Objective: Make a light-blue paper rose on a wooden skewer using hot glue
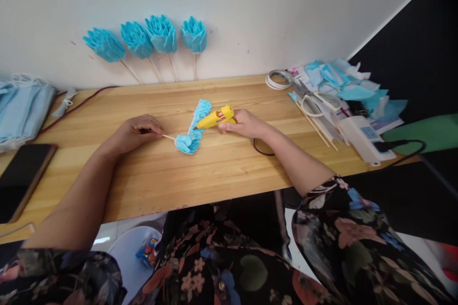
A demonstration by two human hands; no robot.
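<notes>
blue paper flower [189,143] lies on the surface [214,171] between my hands. my left hand [138,132] pinches its stick [169,137]; my right hand [243,124] is closed around the yellow glue gun [215,118], nozzle at the petals. i judge the stick must be kept steady.

Finished blue flowers on sticks [150,40]: four, leaning against the wall [250,9]. Part-made blue flower [188,143]: one. Pleated blue strip [200,110]: one. Yellow glue gun [215,117]: one. Tape rolls [278,79]: one (possibly two stacked; cannot tell). Scissors [315,102]: one pair. Dark phone [19,176]: one. Stack of blue masks [21,109]: one; the mask count is unreadable. Loose wooden sticks [317,128]: several.
</notes>
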